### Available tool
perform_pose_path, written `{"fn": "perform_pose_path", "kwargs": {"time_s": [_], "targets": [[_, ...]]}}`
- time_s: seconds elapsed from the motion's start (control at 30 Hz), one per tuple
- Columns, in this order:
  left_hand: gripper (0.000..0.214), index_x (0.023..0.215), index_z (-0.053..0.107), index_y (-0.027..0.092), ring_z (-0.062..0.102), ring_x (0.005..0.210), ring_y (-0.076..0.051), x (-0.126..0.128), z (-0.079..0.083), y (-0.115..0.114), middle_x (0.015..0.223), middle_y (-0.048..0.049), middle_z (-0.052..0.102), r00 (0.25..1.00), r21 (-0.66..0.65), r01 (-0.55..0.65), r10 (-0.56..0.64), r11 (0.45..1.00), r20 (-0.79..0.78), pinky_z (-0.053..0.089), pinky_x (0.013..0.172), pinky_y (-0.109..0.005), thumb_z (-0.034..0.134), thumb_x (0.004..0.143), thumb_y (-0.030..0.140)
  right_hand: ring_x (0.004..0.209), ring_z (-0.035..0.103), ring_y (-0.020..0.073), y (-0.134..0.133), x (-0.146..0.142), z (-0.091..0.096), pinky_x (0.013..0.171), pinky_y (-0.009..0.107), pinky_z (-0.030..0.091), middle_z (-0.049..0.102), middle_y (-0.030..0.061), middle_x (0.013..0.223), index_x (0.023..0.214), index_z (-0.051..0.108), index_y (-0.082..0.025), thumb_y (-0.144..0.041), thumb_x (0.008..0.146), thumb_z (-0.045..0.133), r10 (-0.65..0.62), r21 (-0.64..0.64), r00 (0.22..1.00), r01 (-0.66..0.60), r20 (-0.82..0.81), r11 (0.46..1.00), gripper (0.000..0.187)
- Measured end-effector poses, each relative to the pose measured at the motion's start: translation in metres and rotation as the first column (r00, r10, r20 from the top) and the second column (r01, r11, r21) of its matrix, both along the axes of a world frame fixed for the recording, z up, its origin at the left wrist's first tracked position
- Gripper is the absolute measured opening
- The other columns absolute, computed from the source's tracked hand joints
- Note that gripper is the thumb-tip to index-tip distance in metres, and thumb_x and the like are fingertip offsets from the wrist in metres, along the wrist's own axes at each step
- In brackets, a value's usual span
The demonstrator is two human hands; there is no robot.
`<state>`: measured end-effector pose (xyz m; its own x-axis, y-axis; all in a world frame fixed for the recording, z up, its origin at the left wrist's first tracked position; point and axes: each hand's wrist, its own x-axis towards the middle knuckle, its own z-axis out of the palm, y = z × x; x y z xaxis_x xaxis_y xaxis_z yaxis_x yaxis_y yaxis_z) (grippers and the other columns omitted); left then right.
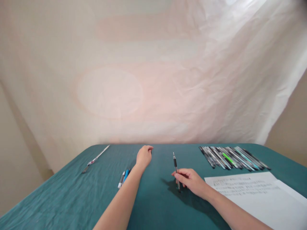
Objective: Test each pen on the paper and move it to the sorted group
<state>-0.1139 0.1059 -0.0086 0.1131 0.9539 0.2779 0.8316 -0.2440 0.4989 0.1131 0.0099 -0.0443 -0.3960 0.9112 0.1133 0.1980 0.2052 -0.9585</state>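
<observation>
Between the thumb and fingers of my right hand [189, 181] is a clear-barrelled pen [175, 164] with a black grip. It stands nearly upright, its narrow silvery end pointing up and its dark end low over the green cloth. Farther out and to the left, my left hand [144, 155] reaches over the cloth with its fingers curled in; whatever they hold, if anything, is hidden. Beside my left forearm lie a few pens or markers, one of them a blue pen [126, 175] and one a grey-and-white marker [121, 179]; the forearm partly covers this group.
A row of many pens [230, 157], one bright green, lies at the far right of the green-covered table [153, 204]. Handwritten paper sheets [261, 201] lie in front of them. A long thin pale stick-like item [97, 157] lies at the left. A pale sheet [153, 80] hangs behind.
</observation>
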Motion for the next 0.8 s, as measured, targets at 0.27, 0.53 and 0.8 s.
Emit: {"fn": "perform_pose_path", "kwargs": {"time_s": [0.27, 0.53, 0.8], "targets": [[0.039, 0.106, 0.058, 0.028, 0.04, 0.112, -0.021, -0.019, -0.02, 0.001, 0.117, -0.0009, 0.057, 0.943, 0.118, 0.009, 0.031, 0.993, -0.33, 0.025, 0.093, -0.036, 0.036, 0.081, 0.007, 0.051, 0.046, 0.0083, 0.001, 0.001, -0.003, 0.046, 0.019, 0.036, 0.061, 0.0032, 0.066, 0.094, 0.066, -0.013, -0.046, 0.079, 0.052, -0.004, -0.002, 1.0, 0.004, 0.011, 1.0, 0.039], [0.033, 0.1, 0.06, 0.024, 0.045, 0.101, -0.022, -0.012, -0.027, 0.0, 0.102, -0.006, 0.061, 0.875, 0.151, 0.081, 0.002, 0.985, -0.484, 0.025, 0.09, -0.038, 0.036, 0.083, 0.009, 0.049, 0.046, 0.0081, 0.001, 0.0, 0.0, 0.046, 0.019, 0.036, 0.061, 0.0032, 0.065, 0.093, 0.066, -0.013, -0.047, 0.079, 0.052, -0.01, -0.008, 1.0, 0.01, 0.026, 1.0, 0.039], [0.031, 0.098, 0.061, 0.023, 0.044, 0.098, -0.022, -0.013, -0.03, 0.001, 0.1, -0.0076, 0.058, 0.852, 0.162, 0.075, 0.022, 0.984, -0.524, 0.029, 0.086, -0.037, 0.035, 0.085, 0.013, 0.049, 0.046, 0.0083, 0.001, 0.0, -0.002, 0.045, 0.019, 0.036, 0.061, 0.003, 0.064, 0.091, 0.066, -0.013, -0.048, 0.079, 0.051, -0.005, 0.001, 1.0, 0.005, 0.029, 1.0, 0.04]]}}
